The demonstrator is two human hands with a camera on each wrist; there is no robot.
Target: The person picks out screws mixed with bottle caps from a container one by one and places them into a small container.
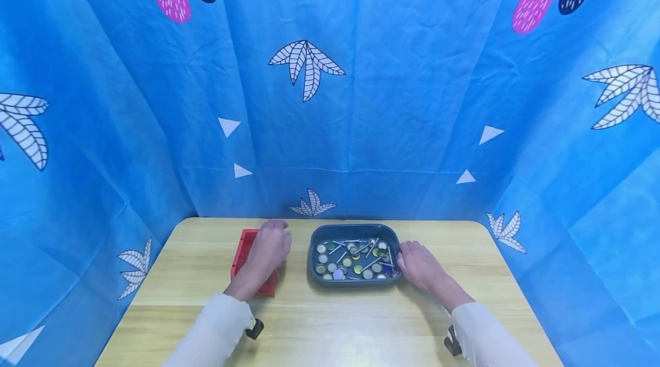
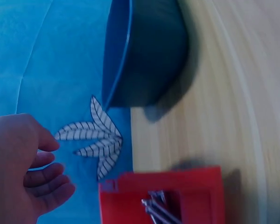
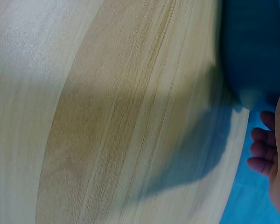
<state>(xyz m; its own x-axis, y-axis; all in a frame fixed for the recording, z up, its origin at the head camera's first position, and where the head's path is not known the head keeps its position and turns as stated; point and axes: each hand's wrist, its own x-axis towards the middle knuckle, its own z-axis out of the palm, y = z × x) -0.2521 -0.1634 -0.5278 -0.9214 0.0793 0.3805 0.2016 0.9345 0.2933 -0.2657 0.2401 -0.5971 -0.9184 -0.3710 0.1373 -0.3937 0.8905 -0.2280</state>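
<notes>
My left hand (image 1: pixel 270 247) hangs over a red rectangular box (image 1: pixel 244 247). In the left wrist view its fingers are loosely bent, with nothing seen between them. Several metal screws or bolts (image 2: pixel 161 210) lie inside the box. Right of the box stands a dark blue basin (image 1: pixel 356 283) holding several round bottle caps (image 1: pixel 368 274) and long bolts or nails (image 1: pixel 370 264). My right hand (image 1: pixel 420 265) is at the basin's right end, fingertips at or against its rim. In the right wrist view those fingers (image 3: pixel 262 150) bend loosely just beside the basin; the thumb is hidden.
Both containers stand on a light wooden table (image 1: pixel 350 321), toward its far edge. A blue patterned curtain (image 1: pixel 330 126) hangs behind the table and along both sides. Dark straps or clips (image 1: pixel 255 329) sit at the cuffs of the white sleeves (image 1: pixel 213 327).
</notes>
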